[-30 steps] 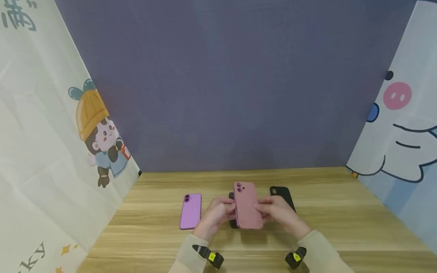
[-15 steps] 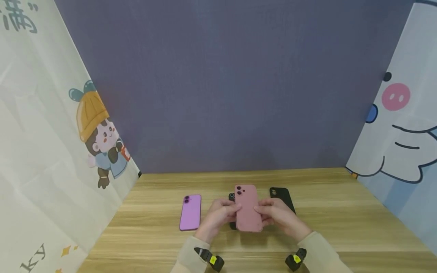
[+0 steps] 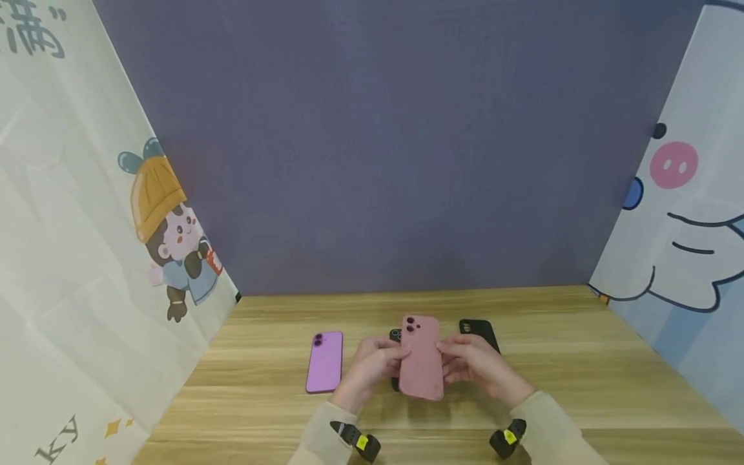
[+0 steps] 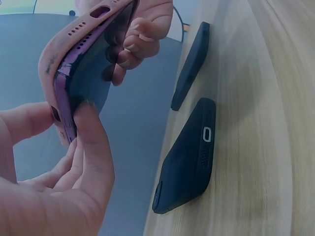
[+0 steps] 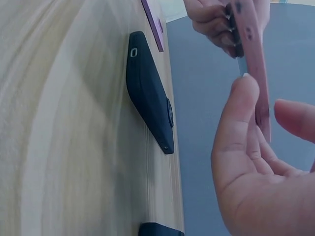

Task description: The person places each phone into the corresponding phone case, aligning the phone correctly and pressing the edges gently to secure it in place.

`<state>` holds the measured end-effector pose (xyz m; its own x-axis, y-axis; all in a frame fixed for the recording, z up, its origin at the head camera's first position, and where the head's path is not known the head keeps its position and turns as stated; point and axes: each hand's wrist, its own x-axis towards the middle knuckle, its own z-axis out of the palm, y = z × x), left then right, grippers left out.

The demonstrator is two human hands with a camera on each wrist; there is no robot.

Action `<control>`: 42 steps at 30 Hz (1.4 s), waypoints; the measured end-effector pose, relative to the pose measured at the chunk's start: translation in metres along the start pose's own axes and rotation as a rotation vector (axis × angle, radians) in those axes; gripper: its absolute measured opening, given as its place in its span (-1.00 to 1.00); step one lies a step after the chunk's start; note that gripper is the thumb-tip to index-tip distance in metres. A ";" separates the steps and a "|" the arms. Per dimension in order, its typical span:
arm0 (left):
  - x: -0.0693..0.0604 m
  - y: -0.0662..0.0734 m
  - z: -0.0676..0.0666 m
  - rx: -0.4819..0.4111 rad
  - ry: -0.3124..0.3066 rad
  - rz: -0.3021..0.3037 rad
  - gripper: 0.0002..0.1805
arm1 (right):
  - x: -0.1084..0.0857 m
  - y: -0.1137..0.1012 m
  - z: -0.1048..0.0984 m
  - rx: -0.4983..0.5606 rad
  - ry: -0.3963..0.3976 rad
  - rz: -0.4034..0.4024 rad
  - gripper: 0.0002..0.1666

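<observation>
Plain long sleeves, pale cream by this light: left sleeve [image 3: 318, 434], right sleeve [image 3: 549, 423], both ending about the wrist. Left strap [image 3: 347, 432] black, bearing a bright yellow left patch [image 3: 361, 442] and black left block [image 3: 371, 450]. Right strap [image 3: 516, 427] matches from where I stand: black, yellow right patch [image 3: 510, 437], black right block [image 3: 500, 446]. Left hand [image 3: 370, 368], right hand [image 3: 475, 365] both bare.

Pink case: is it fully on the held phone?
Not fully: in the left wrist view, the held phone shows its purple edge outside the rim of the pink case.

Pink case [image 3: 422, 368]; purp. ph. [image 4: 62, 96]; wood-grain tbl. [image 3: 616, 387]
</observation>
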<state>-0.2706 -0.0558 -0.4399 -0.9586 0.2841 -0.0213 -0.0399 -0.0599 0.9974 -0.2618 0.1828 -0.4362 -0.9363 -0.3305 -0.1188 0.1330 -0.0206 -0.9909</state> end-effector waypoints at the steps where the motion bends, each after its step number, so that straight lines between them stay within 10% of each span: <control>1: 0.000 0.000 0.000 0.003 -0.005 -0.001 -0.71 | 0.001 -0.001 -0.001 0.002 0.004 -0.001 -0.70; 27: -0.002 0.000 -0.005 0.084 -0.146 -0.022 -0.75 | 0.001 -0.006 -0.016 -0.083 0.005 -0.025 -0.70; 42: -0.007 0.005 -0.009 0.153 -0.205 -0.030 -0.76 | -0.004 0.002 -0.040 0.039 -0.491 0.045 -0.80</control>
<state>-0.2671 -0.0670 -0.4356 -0.8799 0.4723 -0.0522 -0.0094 0.0925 0.9957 -0.2708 0.2220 -0.4401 -0.6668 -0.7373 -0.1084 0.1905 -0.0280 -0.9813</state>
